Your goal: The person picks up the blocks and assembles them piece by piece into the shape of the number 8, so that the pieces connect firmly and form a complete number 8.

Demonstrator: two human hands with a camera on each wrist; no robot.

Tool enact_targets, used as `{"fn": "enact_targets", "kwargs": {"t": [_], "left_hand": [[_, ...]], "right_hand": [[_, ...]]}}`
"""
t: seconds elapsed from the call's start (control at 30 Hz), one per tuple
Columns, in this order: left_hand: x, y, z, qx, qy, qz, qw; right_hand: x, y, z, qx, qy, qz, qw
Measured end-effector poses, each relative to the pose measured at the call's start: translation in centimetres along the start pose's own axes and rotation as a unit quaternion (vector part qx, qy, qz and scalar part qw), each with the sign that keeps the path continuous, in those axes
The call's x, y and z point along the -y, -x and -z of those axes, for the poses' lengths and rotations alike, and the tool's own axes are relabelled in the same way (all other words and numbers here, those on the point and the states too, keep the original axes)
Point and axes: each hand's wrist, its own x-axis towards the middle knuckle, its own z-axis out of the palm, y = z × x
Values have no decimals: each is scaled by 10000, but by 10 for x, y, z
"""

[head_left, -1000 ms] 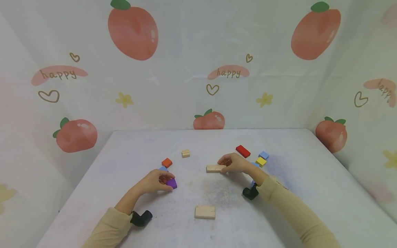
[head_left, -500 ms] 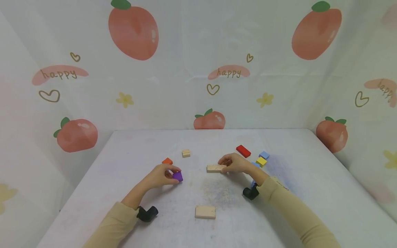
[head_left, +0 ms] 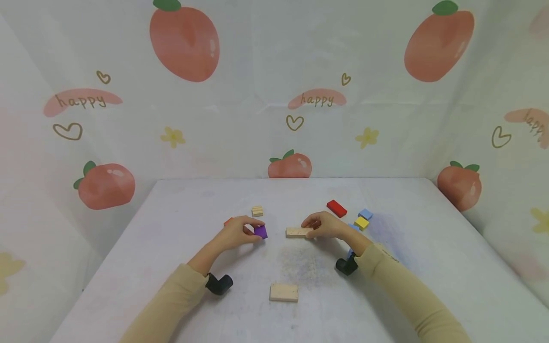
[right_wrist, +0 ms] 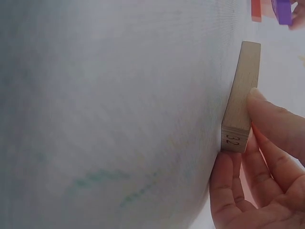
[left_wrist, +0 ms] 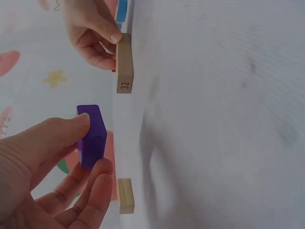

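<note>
Since the earlier frame the left hand (head_left: 237, 232) has moved inward and farther from the wearer, carrying the purple block (head_left: 260, 232); the right hand (head_left: 328, 226) and its long wooden block (head_left: 299, 233) stay put. The left thumb and fingertips pinch the purple block, which looks lifted off the table (head_left: 146, 247); the right thumb and fingers grip the wooden block, marked 32, towards its right end; I cannot tell whether its underside touches the table. The hands are apart, a gap remaining between their two blocks; a flat wooden block (head_left: 284, 292) lies nearer the wearer. The step in hand appears to be the purple block's carry, with the right hand steadying the wooden one; the next move probably calls for a level pinch and a slow approach.
</note>
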Motion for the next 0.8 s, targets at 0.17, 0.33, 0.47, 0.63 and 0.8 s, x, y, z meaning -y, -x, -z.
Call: {"fn": "enact_targets", "kwargs": {"t": [0.17, 0.33, 0.47, 0.63, 0.8], "left_hand": [[-5, -10, -7, -191, 19, -23, 9998], [-8, -17, -12, -287, 119, -3, 9995], [-10, -22, -14, -324, 125, 28, 9994], [-10, -28, -18, -339, 157, 71, 9993], [-10, -34, -23, -392, 152, 168, 9990]], "right_hand": [[0, 0, 0, -7, 6, -73, 10000], [0, 1, 0, 22, -39, -75, 10000], [0, 1, 0, 19, -54, -61, 10000], [1, 0, 0, 0, 28, -190, 9998], [0, 0, -1, 6, -2, -228, 9997]]}}
